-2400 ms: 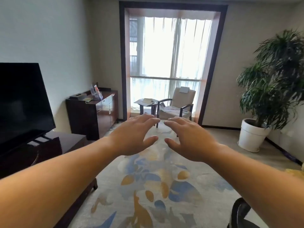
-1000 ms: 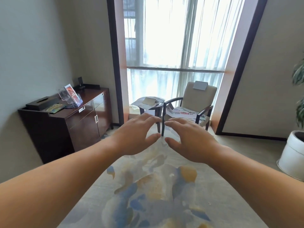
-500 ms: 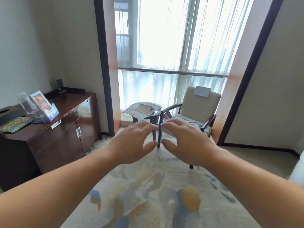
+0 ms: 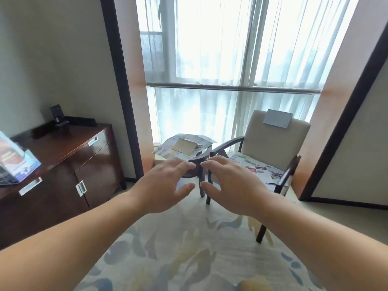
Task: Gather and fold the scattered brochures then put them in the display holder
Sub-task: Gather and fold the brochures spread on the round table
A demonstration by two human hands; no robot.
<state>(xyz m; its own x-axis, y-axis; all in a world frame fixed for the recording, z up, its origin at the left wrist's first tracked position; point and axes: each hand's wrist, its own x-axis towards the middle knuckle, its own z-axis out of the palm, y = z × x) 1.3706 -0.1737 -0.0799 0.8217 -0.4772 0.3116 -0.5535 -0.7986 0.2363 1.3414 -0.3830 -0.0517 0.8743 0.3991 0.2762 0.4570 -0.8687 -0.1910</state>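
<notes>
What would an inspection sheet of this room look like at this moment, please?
Surface: round side table and armchair seat, both strewn with paper.
Job's things: brochures on the table; brochures on the seat; display holder on the cabinet, already holding print.
Clutter: grey sheet on the chair back; small dark stand on the cabinet.
Hands: left hand and right hand open, empty, held out.
Cables: nothing seen.
Surroundings: curtained window, patterned rug.

Mount: the person's head.
Facing: forward and downward, toward armchair (image 4: 273,143) and window (image 4: 210,49).
Range: rug (image 4: 189,248) near; armchair farther.
</notes>
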